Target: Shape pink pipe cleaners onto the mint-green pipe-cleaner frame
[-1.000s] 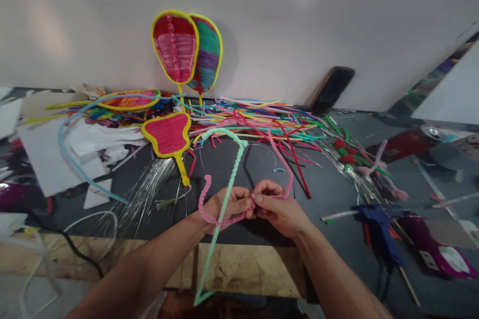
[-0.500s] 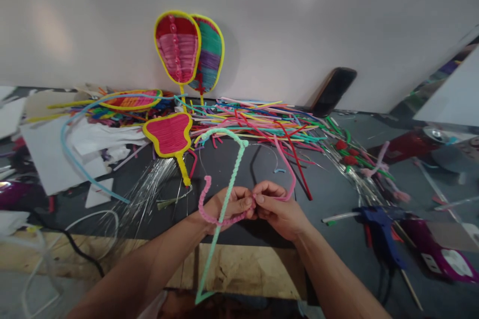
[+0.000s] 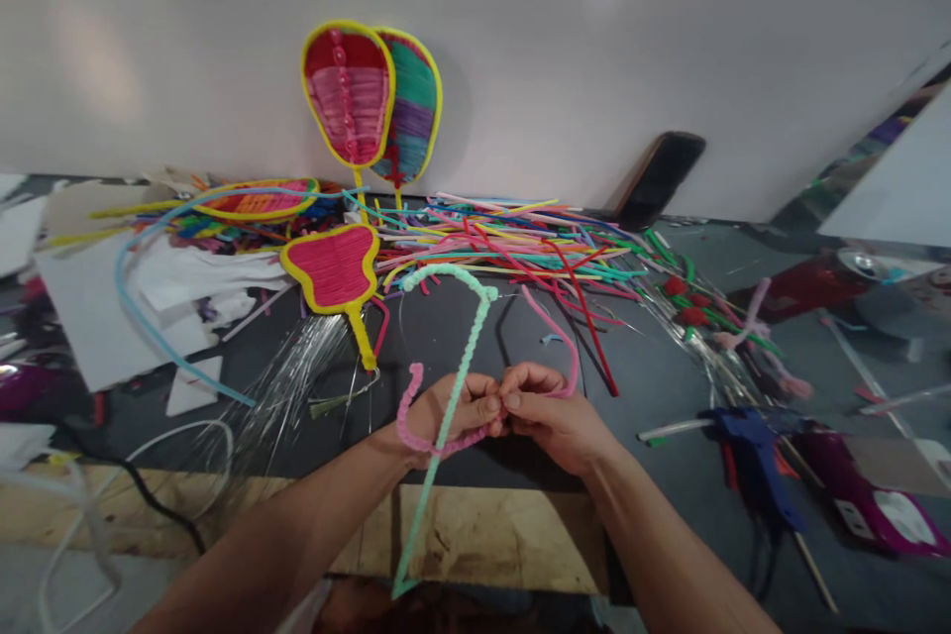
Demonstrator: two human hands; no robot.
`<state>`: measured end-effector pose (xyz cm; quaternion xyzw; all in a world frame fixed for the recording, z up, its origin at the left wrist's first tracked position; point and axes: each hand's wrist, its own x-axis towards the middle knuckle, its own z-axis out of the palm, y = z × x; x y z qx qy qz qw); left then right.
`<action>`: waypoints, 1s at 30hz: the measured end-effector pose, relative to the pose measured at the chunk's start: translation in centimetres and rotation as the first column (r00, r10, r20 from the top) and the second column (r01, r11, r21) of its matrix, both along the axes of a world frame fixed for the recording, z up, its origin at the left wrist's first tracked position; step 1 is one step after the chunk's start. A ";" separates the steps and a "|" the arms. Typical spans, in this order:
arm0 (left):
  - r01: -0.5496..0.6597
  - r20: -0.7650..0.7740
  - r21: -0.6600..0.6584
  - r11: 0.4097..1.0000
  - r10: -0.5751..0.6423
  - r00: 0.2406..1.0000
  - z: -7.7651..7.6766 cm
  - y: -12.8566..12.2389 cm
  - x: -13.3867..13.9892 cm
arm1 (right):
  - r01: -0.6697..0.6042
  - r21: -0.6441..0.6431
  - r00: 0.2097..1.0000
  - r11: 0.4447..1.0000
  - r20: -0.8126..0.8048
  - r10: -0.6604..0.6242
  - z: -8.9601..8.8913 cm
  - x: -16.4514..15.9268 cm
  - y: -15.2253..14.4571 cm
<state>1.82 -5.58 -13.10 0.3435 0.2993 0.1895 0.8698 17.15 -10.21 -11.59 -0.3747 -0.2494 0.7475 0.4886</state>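
Note:
Between my two hands is a pink pipe cleaner [image 3: 411, 435], coiled and curled on its left part, smooth and bent upward on its right. My left hand [image 3: 459, 410] pinches the coiled part. Close beside it, fingertips almost touching, my right hand [image 3: 546, 409] pinches the same pipe cleaner where the smooth length begins. A mint-green twisted pipe cleaner [image 3: 462, 371] with a hooked top passes in front of my left hand; what supports it I cannot tell. Beyond my hands, a pink fan shape with a yellow rim [image 3: 336, 267] lies on the table.
Two yellow-rimmed fans [image 3: 349, 94] lean on the white wall. Loose pipe cleaners [image 3: 505, 238] spread along the back, near a propped phone [image 3: 660, 180]. A blue glue gun [image 3: 758, 461] and a red can [image 3: 809, 285] sit right. White paper [image 3: 119, 317] lies left.
The smooth free end of the pink pipe cleaner has swung left and down. The mint-green piece has shifted slightly right. Both hands keep their pinch in nearly the same place.

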 end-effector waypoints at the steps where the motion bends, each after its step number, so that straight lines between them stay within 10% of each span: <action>1: -0.010 0.008 0.002 1.000 0.009 1.000 0.1 0.0 0.0 | 0.003 -0.003 1.000 1.000 0.004 -0.003 0.0 -0.1 0.0; 13: -0.215 0.113 -0.034 0.976 0.218 0.969 1.1 0.6 0.4 | 0.497 0.058 0.855 0.866 0.139 -0.500 0.2 0.5 0.9; 16: -0.291 0.102 -0.026 0.956 0.292 0.951 1.0 0.7 0.5 | 0.554 0.237 0.738 0.798 0.304 -0.602 0.3 0.7 0.6; 22: -0.295 0.063 -0.034 0.955 0.297 0.953 0.6 0.5 0.7 | 0.091 0.663 0.420 0.743 0.651 -0.632 0.2 -0.3 -0.7; 30: -0.323 0.051 0.010 0.946 0.322 0.945 0.7 0.5 0.7 | 0.043 0.544 0.539 0.838 0.694 -0.478 -0.5 -0.8 -1.0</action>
